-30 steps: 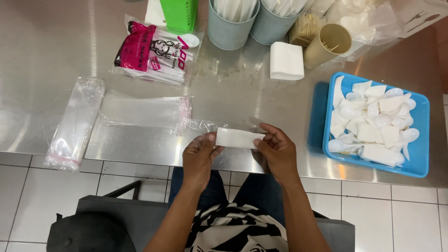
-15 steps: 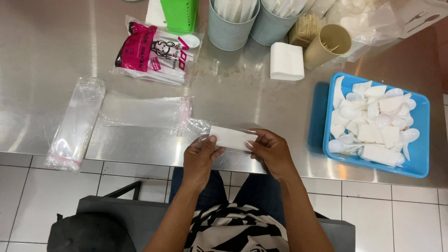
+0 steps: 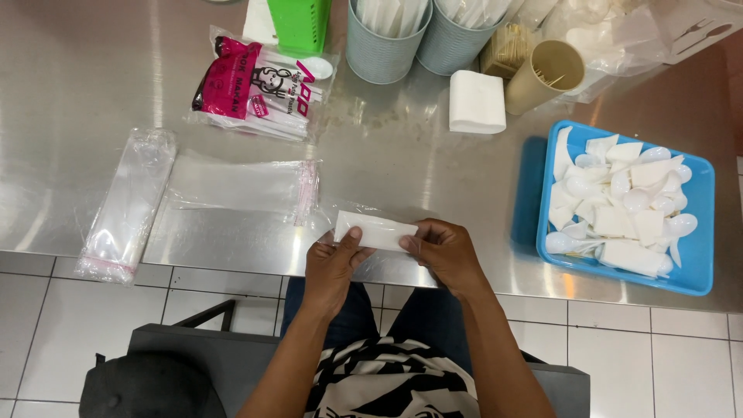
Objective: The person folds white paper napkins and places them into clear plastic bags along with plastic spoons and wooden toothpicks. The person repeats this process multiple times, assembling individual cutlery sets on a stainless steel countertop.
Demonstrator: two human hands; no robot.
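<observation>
Steel counter (image 3: 93, 70), blue tray (image 3: 700, 232) nearby

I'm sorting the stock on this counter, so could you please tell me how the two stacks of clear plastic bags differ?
The narrow bag stack at the far left is long and slim, lying at a slant toward the counter's edge. The wide bag stack beside it is broader, lies crosswise, and has a reddish strip at its right end. Both are clear, flat, and untouched; the left hand and right hand hold a white packet.

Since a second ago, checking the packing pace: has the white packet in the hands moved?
Yes. The white packet has tilted slightly, against the fixed blue tray.
</observation>
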